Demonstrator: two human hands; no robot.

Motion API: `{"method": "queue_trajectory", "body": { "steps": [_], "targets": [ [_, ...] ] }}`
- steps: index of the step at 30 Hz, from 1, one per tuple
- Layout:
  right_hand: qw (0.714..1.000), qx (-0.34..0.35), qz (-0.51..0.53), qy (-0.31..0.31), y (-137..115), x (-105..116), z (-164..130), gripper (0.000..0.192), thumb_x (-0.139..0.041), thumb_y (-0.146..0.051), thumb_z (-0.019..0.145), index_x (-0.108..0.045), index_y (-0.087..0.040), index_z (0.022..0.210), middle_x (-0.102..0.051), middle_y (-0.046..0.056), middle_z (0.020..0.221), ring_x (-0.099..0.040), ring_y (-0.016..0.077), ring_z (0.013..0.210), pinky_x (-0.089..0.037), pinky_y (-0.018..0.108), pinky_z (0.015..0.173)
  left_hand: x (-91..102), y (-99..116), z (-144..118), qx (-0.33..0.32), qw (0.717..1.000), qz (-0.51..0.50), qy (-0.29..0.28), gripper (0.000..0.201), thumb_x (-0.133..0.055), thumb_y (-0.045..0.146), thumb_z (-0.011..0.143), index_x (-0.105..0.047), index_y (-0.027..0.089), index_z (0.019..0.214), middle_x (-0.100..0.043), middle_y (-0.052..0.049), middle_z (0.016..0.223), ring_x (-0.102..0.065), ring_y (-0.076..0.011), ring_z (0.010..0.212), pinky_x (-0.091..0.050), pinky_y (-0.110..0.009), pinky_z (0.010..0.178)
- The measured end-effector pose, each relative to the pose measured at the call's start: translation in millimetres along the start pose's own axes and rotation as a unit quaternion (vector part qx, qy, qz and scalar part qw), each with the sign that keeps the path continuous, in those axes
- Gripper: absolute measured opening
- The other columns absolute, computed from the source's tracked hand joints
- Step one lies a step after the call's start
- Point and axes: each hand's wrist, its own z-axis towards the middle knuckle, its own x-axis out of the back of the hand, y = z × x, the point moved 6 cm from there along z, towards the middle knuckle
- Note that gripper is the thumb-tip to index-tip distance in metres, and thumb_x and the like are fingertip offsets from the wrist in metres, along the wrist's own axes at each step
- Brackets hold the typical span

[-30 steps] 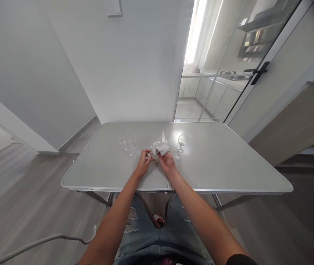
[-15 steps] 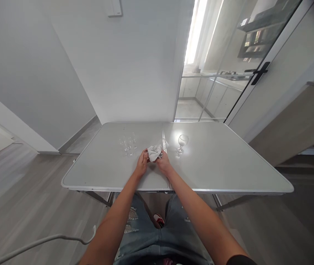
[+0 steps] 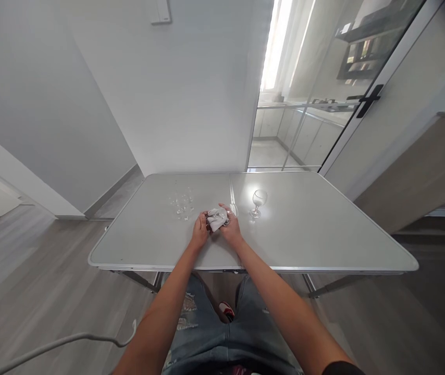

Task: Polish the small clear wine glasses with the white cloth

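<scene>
A white cloth [image 3: 216, 220] is gripped between the two hands over the middle of the table [image 3: 324, 234]. The left hand [image 3: 200, 230] is curled shut around the cloth's left side, its fingers wrapped over the fabric. The right hand [image 3: 231, 228] is closed on the cloth's right side, and a small clear glass [image 3: 226, 219] is seen partly wrapped in the cloth against its fingers; how much of the glass is covered cannot be told, as it is small and see-through. Both hands are held close together, nearly touching, just above the table or resting on it; which of the two cannot be told. Just beyond the right hand and a little to its right, a stemmed glass [image 3: 258, 202] is stood upright on the table, apart from the cloth. Beyond the left hand and slightly to its left, a cluster of small clear glasses [image 3: 181, 202] is set on the table, near the hand but not touching it. A seam [image 3: 230, 182] is run down the table's middle, straight ahead of the hands. Below the forearms, torn jeans [image 3: 207, 333] are seen beneath the table's near edge, and a white cable [image 3: 66, 341] is trailed over the floor to the left.
</scene>
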Motion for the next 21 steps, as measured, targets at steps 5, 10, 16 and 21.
{"method": "queue_trajectory", "body": {
  "steps": [5,10,16,21],
  "targets": [
    [0.992,0.029,0.120,0.021,-1,0,4,0.050,-0.079,-0.015,0.061,-0.065,-0.027,0.108,-0.070,-0.001,0.099,-0.064,0.0166,0.087,-0.052,0.027,0.074,-5.1,3,0,-0.039,0.997,0.040,-0.047,0.044,-0.034,0.059,0.099,-0.047,0.021,0.116,-0.054,-0.002,0.092,-0.051,-0.0101,0.065,-0.048,-0.025,0.060],
    [0.979,0.042,0.192,0.046,-2,9,7,0.030,-0.078,-0.020,0.065,-0.066,-0.023,0.092,-0.069,0.001,0.093,-0.063,0.0169,0.083,-0.052,0.032,0.078,-9.1,8,-4,-0.067,0.991,0.082,-0.081,0.039,-0.037,0.053,0.101,-0.044,0.021,0.122,-0.054,-0.001,0.093,-0.060,-0.0121,0.076,-0.050,-0.030,0.078],
    [0.968,0.066,0.232,0.071,-8,20,8,0.025,-0.077,-0.024,0.069,-0.066,-0.024,0.091,-0.070,0.002,0.097,-0.063,0.0173,0.090,-0.052,0.034,0.087,-6.0,7,-3,-0.071,0.989,0.111,-0.062,0.041,-0.047,0.052,0.097,-0.044,0.021,0.124,-0.053,-0.001,0.094,-0.066,-0.0145,0.083,-0.049,-0.031,0.084],
    [0.977,0.052,0.197,0.068,-1,15,8,0.034,-0.077,-0.014,0.065,-0.064,-0.023,0.095,-0.069,-0.001,0.092,-0.063,0.0140,0.084,-0.051,0.029,0.081,-7.6,8,-2,-0.067,0.989,0.109,-0.076,0.039,-0.049,0.051,0.097,-0.046,0.021,0.122,-0.056,-0.003,0.098,-0.067,-0.0146,0.082,-0.052,-0.030,0.078]
  ]
}}
